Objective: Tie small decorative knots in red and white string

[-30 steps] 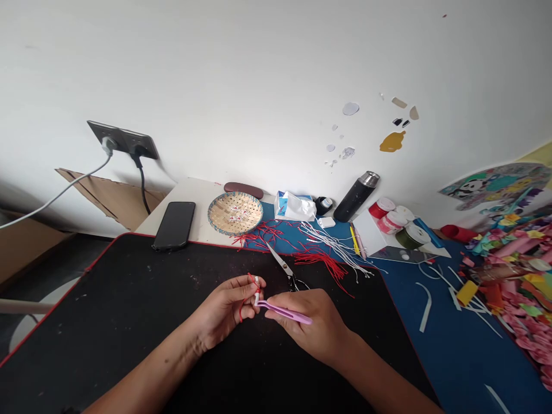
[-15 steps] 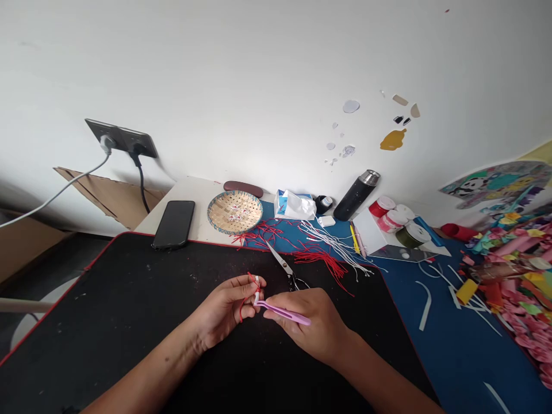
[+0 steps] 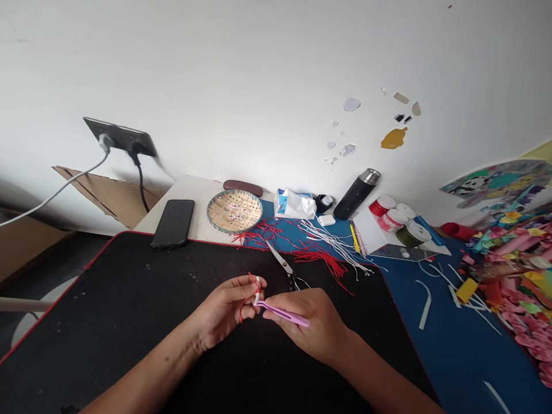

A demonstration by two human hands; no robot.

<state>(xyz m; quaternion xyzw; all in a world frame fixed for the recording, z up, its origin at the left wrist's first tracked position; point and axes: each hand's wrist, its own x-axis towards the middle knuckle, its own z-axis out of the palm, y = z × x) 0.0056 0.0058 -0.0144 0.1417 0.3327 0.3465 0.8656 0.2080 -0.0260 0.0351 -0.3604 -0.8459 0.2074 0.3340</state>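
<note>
My left hand [image 3: 225, 309] is held up over the black desk mat [image 3: 95, 322], with a thin red cord [image 3: 241, 310] looped around its fingers. A small white strip [image 3: 257, 290] stands at the fingertips, gripped among the cord. My right hand [image 3: 308, 325] pinches a flat pink plastic tool [image 3: 284, 314], and the tool's tip meets the white strip and cord. Black-handled scissors [image 3: 285, 266] lie open just beyond my right hand, their handles partly hidden behind it.
Bundles of red cords [image 3: 321, 259] and white cords [image 3: 332, 244] lie beyond the hands on a blue mat. Further back stand a woven basket [image 3: 234, 211], a phone [image 3: 173, 224], a dark flask [image 3: 357, 194], and paint jars. Colourful paper scraps pile up at right.
My hands have barely moved. The pink tool stays against the white strip, and only the view has shifted slightly.
</note>
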